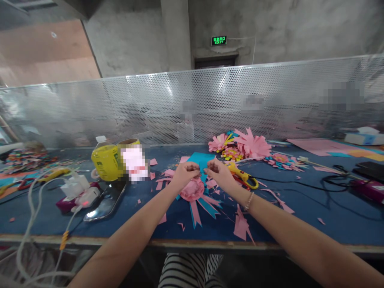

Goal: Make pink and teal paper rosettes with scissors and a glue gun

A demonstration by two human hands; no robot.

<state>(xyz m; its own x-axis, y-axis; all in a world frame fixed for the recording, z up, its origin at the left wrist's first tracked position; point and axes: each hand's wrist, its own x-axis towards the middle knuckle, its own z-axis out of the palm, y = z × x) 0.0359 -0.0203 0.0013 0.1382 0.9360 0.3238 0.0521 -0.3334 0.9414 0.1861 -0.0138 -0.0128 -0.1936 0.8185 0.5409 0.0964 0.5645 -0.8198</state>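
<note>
My left hand (pixel 188 175) and my right hand (pixel 218 173) are close together above the middle of the table, fingers curled into pinches. Between the fingertips is a small piece of blue paper (pixel 203 164), its exact shape partly hidden by the hands. A larger sheet of blue paper (pixel 200 157) lies just behind them. Below my hands rests a pink paper flower (pixel 192 191) with pink and blue ribbon-like paper tails (pixel 207 206) spread toward me. Right of my right hand lies a yellow glue gun (pixel 238 171) with a black cord.
Pink paper flowers (pixel 252 145) are piled behind on the right. To the left stand a yellow-labelled bottle (pixel 105 160), a phone (pixel 106 202) and a power strip (pixel 81 198) with white cables. Paper scraps (pixel 241 226) litter the blue tabletop. A perforated metal panel (pixel 150 108) borders the back.
</note>
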